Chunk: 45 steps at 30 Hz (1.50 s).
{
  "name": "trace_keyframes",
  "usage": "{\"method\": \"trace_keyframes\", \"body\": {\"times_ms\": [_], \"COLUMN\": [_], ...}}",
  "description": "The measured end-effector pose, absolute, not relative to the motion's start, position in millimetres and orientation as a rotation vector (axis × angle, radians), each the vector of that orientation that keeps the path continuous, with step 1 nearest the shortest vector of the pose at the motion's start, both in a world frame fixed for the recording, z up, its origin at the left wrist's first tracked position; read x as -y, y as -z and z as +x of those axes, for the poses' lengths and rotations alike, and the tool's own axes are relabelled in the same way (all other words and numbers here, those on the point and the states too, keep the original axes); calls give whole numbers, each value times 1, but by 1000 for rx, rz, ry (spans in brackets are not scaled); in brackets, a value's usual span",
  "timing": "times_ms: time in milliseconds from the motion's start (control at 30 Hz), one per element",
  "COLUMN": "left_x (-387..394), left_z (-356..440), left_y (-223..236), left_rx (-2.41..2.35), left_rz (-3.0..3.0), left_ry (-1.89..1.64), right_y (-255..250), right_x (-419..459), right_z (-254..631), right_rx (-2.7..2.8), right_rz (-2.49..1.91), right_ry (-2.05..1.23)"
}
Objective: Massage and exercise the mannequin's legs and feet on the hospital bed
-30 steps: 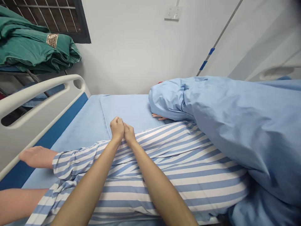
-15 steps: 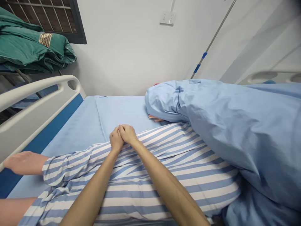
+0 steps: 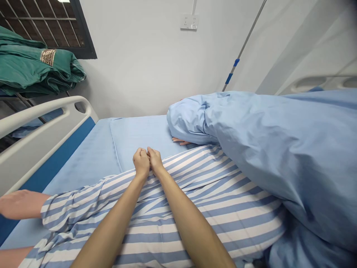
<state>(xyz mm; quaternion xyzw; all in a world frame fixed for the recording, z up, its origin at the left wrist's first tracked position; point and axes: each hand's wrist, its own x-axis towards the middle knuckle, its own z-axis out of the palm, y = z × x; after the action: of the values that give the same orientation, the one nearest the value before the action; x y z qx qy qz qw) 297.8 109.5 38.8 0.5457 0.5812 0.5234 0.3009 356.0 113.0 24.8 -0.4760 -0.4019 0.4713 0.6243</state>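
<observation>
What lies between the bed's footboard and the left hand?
In the head view, blue sheet separates footboard from left hand, a striped trouser leg along the near side.

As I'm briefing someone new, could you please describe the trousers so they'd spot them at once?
Find the bed; over it, the left hand and right hand are close together. Their forearms pass over the trousers, whose blue-and-white stripes set them apart from the plain blue cover.

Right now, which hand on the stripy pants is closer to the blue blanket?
Right. The right hand is apart from the blue blanket, to its left in the picture; the left hand, beside the right, is farther left.
</observation>
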Motion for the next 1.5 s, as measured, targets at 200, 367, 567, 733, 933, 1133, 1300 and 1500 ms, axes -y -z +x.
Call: {"method": "trace_keyframes", "body": {"times_ms": [200,367,567,733,933,1133,1300,1500], "left_x": [-100,-102,-100,-107,-124,-110,-110,-107], "left_z": [300,298,302,306,331,345,339,341], "left_y": [-23,-23,-18,-27,-46,-24,-21,-18], "left_rx": [-1734,-1664,-1680,-1682,-1517,-1658,-1644,-1582], "left_rz": [1609,1624,1727,1722,1386,1511,1529,1646], "left_ry": [-1284,-1300,-1182,-1132,-1368,-1329,-1298,-1301], "right_y": [-23,-44,-42,-31,-36,-33,-46,-62], "right_x": [-115,-113,-97,-97,-107,-109,-100,-89], "right_z": [355,367,388,391,401,403,397,419], "right_rx": [918,1304,1578,1460,1084,919,1231,1752], "right_rz": [-1094,-1349,-1380,-1315,-1128,-1101,-1456,-1648], "right_ry": [-956,-827,-587,-652,-1041,-1002,-665,-431]}}
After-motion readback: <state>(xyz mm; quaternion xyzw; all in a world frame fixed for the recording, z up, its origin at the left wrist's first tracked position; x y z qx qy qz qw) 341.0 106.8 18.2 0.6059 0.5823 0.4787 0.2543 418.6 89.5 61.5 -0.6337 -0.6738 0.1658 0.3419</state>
